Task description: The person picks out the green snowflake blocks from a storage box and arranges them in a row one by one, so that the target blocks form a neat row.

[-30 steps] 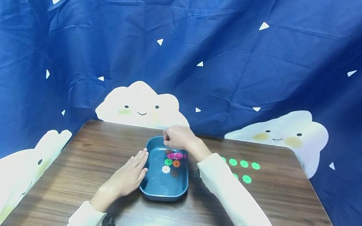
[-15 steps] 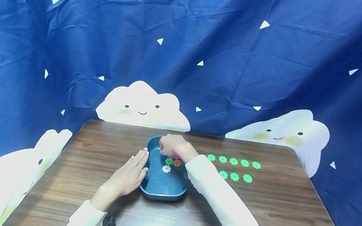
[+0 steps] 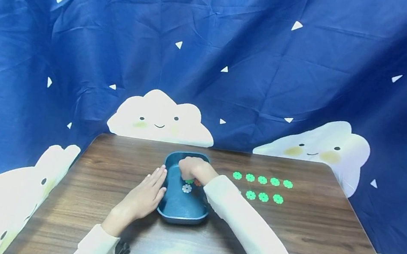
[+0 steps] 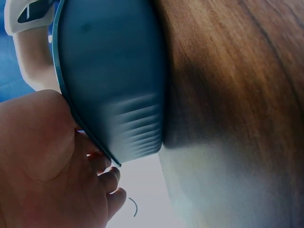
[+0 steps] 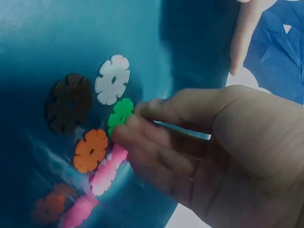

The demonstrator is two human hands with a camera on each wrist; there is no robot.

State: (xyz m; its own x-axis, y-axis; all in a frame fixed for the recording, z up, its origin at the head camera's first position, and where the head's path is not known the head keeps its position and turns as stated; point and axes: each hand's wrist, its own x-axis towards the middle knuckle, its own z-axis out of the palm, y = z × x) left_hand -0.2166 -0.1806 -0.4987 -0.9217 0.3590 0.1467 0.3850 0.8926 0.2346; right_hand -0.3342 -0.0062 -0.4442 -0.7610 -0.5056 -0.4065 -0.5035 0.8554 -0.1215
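My left hand (image 3: 145, 194) lies along the left rim of a blue tray (image 3: 179, 218), fingers straight; the left wrist view shows its fingers beyond the tray's rim (image 4: 71, 107). Inside the tray is my right hand (image 3: 193, 169). In the right wrist view, my right hand's (image 5: 204, 142) thumb and forefinger pinch the edge of a green snowflake disc (image 5: 120, 114). Around it on the tray floor lie white (image 5: 112, 80), dark brown (image 5: 70, 103) and orange (image 5: 91, 151) discs, with pink discs (image 5: 105, 175) partly under the fingers.
To the right of the tray, green discs (image 3: 262, 180) lie on the wooden table (image 3: 314, 229) in two rows, the nearer row (image 3: 263, 197) partly covered by the right sleeve. A blue curtain (image 3: 213, 59) with cloud prints hangs behind the table.
My right hand has come down from the tray's far rim toward the discs, covering the pink ones in the head view. The left hand stays at the tray's left side.
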